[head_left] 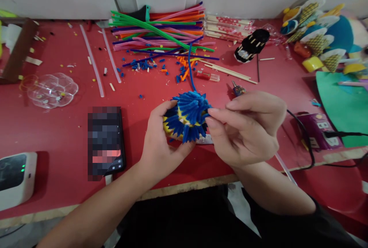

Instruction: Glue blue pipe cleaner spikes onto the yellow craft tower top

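My left hand (161, 137) is wrapped round a blue and yellow pipe-cleaner craft (191, 110), with layers of pointed blue tufts over yellow ones. It is held above the front of the table. At the craft's right edge, the thumb and forefinger of my right hand (244, 129) pinch a blue pipe-cleaner tip; the fingertips partly hide it. A long blue pipe cleaner (190, 68) rises from behind the top of the craft. Part of the craft's underside is covered by my left hand.
Bundled coloured pipe cleaners (158, 27) lie at the back of the red table (63, 133), with blue and orange snippets in front. A phone (107, 140) and clear dish (53, 91) are left. A black craft (251, 45), glue gun (238, 88), purple box (317, 131) and cables are right.
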Available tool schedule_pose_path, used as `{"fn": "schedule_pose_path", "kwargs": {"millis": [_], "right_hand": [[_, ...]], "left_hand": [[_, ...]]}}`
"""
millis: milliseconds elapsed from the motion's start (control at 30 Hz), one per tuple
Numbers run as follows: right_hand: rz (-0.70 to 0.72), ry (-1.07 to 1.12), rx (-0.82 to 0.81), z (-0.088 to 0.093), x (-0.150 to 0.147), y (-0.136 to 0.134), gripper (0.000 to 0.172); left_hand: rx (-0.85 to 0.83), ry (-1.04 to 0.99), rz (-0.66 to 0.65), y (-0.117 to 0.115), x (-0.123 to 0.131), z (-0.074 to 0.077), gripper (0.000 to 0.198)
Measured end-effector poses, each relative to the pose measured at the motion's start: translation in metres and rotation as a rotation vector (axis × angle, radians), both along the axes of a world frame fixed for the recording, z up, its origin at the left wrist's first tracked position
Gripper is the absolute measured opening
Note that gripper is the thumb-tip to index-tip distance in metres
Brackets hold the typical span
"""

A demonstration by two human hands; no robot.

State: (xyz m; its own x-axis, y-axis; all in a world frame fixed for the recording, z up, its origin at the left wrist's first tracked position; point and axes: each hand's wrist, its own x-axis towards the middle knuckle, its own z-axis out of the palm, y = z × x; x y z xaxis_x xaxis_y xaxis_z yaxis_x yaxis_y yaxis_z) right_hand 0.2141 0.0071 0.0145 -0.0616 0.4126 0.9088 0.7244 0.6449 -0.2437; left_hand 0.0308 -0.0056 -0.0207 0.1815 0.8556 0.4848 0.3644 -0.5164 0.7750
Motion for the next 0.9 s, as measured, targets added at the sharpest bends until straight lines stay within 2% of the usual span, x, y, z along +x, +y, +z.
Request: {"fn": "schedule_pose_path", "kwargs": {"millis": [267,500,700,900], "right_hand": [[0.025,-0.037,0.017,-0.0009,0.0036,0.0001,0.013],[-0.006,0.079,-0.002,0.0007,0.0001,-0.0009,0.009],[0.050,-0.021,0.057,0.0003,0.0018,0.0015,0.009],[0.073,-0.053,0.041,0.0000,0.0037,0.0015,0.014]], "left_hand": [[0.038,0.004,0.032,-0.0009,-0.0018,-0.0021,0.080],[0.036,-0.017,0.018,-0.0010,-0.0020,-0.0016,0.082],[0.021,-0.046,0.027,-0.0016,-0.0008,0.0002,0.079],[0.017,-0.038,0.033,-0.0027,-0.0014,0.0012,0.083]]}}
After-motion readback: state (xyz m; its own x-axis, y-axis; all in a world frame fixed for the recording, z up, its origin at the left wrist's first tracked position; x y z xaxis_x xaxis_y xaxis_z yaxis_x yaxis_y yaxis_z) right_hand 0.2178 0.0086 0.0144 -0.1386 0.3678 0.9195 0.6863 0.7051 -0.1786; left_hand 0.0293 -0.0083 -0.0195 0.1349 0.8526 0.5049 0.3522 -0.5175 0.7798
